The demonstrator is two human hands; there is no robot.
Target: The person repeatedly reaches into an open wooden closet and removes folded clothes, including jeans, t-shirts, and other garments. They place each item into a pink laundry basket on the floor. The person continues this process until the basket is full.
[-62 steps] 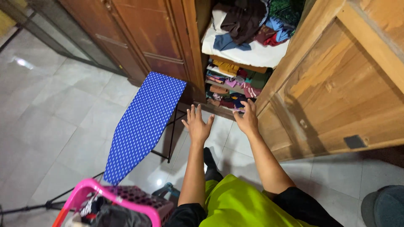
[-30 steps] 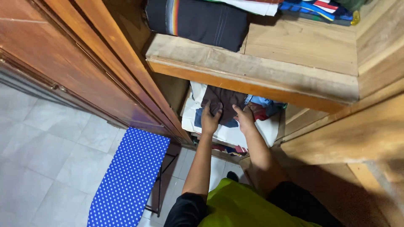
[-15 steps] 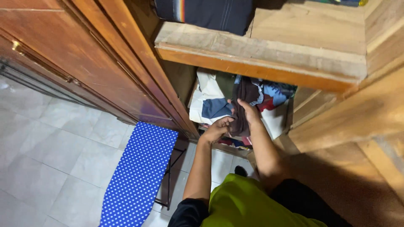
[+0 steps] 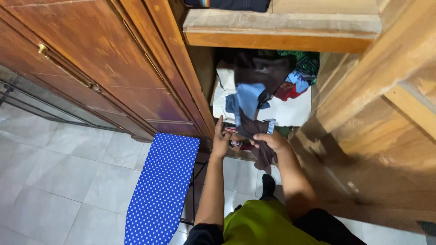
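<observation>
Wooden wardrobe (image 4: 136, 68) stands open; dark brown garment (image 4: 254, 131) is gripped by right hand (image 4: 268, 139), drawn off the pile; left hand (image 4: 221, 138) is held open-fingered alongside.

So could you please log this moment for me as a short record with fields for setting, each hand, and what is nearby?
setting: open brown wooden wardrobe with a plank shelf over a heap of mixed clothes
right hand: grips a dark brown cloth garment that hangs below the heap
left hand: open, fingers raised beside the garment
nearby: blue ironing board with white dots on a pale tiled floor
</observation>
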